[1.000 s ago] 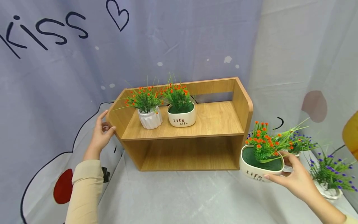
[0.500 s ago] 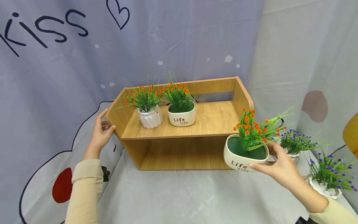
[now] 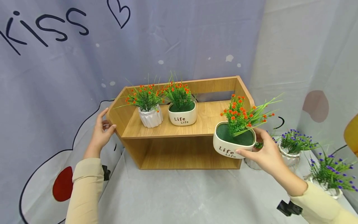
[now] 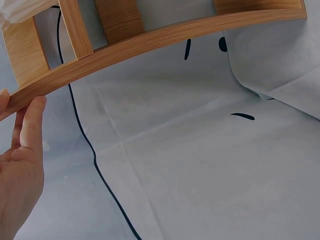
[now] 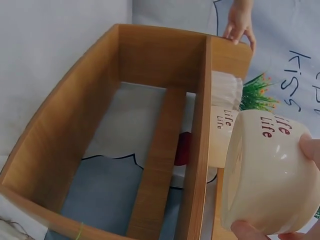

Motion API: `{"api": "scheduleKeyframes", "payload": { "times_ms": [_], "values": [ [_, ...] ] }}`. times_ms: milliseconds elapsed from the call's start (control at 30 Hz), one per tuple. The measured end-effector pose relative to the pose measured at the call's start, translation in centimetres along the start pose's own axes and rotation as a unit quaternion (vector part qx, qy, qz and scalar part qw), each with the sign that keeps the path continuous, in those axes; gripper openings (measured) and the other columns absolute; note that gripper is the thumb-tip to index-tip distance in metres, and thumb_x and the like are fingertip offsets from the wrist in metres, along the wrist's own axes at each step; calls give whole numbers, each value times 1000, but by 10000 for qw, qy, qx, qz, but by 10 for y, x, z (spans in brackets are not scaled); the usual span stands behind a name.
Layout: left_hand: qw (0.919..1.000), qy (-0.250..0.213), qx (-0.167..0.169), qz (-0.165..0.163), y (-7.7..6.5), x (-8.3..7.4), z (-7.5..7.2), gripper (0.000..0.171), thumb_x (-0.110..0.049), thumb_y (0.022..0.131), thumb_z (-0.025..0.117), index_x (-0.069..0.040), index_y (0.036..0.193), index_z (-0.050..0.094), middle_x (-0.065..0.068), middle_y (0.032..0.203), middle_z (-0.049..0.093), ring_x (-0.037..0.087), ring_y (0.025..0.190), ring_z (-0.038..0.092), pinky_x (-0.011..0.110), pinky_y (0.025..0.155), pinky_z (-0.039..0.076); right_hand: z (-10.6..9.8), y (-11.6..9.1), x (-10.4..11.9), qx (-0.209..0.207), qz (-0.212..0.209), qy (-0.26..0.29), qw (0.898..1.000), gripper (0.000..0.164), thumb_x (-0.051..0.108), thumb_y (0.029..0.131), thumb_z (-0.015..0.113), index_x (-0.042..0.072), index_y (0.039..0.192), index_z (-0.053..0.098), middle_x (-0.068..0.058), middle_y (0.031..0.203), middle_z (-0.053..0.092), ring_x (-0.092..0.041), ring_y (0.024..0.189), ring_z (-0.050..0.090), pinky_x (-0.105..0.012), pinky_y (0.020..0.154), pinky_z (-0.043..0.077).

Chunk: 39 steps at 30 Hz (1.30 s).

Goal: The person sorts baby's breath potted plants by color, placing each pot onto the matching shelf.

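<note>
My right hand [image 3: 267, 154] grips the right end of an oval cream "Life" flowerpot [image 3: 233, 147] with orange artificial flowers, thumb in front. That pot is raised in front of the right part of a two-tier wooden shelf [image 3: 181, 136], and its underside shows in the right wrist view. My left hand [image 3: 102, 133] holds the edge of the shelf's left side panel, thumb at the front; in the left wrist view its fingers [image 4: 34, 122] touch the wood. On the upper tier stand a white fluted pot [image 3: 151, 118] and another oval "Life" pot [image 3: 183, 118], both with orange flowers.
To the right of the shelf, several white pots stand on the grey cloth, among them one purple-flowered pot [image 3: 289, 157] and another purple-flowered pot [image 3: 328, 188] nearer. Behind the shelf hangs a printed curtain [image 3: 184, 40]. The cloth-covered surface [image 3: 173, 196] extends in front.
My right hand has carried the oval flowerpot left and upward, from beside the shelf to in front of its upper tier's right part. My left hand stays on the side panel.
</note>
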<state>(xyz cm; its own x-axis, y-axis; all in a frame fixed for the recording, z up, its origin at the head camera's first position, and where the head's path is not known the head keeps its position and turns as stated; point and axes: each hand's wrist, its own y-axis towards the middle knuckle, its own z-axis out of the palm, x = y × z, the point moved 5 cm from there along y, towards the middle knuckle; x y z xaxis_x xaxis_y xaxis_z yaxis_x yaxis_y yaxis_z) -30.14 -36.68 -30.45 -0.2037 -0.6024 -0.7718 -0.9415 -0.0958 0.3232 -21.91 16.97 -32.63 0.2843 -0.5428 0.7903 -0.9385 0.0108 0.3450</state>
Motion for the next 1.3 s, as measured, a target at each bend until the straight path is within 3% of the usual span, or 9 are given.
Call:
{"api": "scheduleKeyframes", "payload": {
  "times_ms": [267,367,600,767,933,1067,1300],
  "values": [
    [10000,-3,-7,3,1,1,-1,71,-4,97,49,-25,153,11,25,119,42,5,93,49,7,70,48,13,15,9,68,111,273,9995,87,21,71,85,-2,140,37,-21,123,51,-28,108,48,-6,72,43],
    [10000,-11,-6,-15,0,2,-1,71,-4,97,48,-25,153,10,26,120,41,3,93,47,6,70,48,18,22,12,91,102,215,9997,87,23,71,85,-1,140,37,-21,123,53,-29,106,50,-13,73,44],
    [10000,-9,-18,-27,-1,1,-1,71,-3,97,48,-24,154,10,27,122,40,5,94,46,8,71,49,31,39,15,159,147,395,9990,87,22,73,84,-1,142,36,-20,125,52,-34,106,57,-14,76,46],
    [10000,2,-31,-59,-1,1,-1,71,-3,97,48,-25,153,10,28,122,41,4,94,46,8,71,49,38,49,13,118,270,499,9983,90,20,73,83,0,144,32,-21,129,50,-38,110,56,-33,82,52],
    [10000,5,-62,-59,0,1,-2,72,-2,97,48,-24,153,11,28,122,42,3,93,46,6,70,48,45,58,10,19,317,412,9986,89,22,72,83,0,143,35,-22,128,49,-40,112,53,-48,88,48],
    [10000,-6,-40,-68,1,1,-1,72,-2,97,49,-24,153,11,27,122,42,3,93,46,6,71,48,49,64,9,-46,303,349,9989,85,22,72,84,1,140,39,-22,126,49,-40,111,52,-51,88,48],
    [10000,-6,-33,-83,1,1,0,72,-2,97,49,-25,153,10,28,122,42,5,94,47,6,70,48,55,72,3,-45,519,422,9978,87,21,75,82,-1,143,33,-24,130,45,-42,115,50,-52,92,48]
  ]
}}
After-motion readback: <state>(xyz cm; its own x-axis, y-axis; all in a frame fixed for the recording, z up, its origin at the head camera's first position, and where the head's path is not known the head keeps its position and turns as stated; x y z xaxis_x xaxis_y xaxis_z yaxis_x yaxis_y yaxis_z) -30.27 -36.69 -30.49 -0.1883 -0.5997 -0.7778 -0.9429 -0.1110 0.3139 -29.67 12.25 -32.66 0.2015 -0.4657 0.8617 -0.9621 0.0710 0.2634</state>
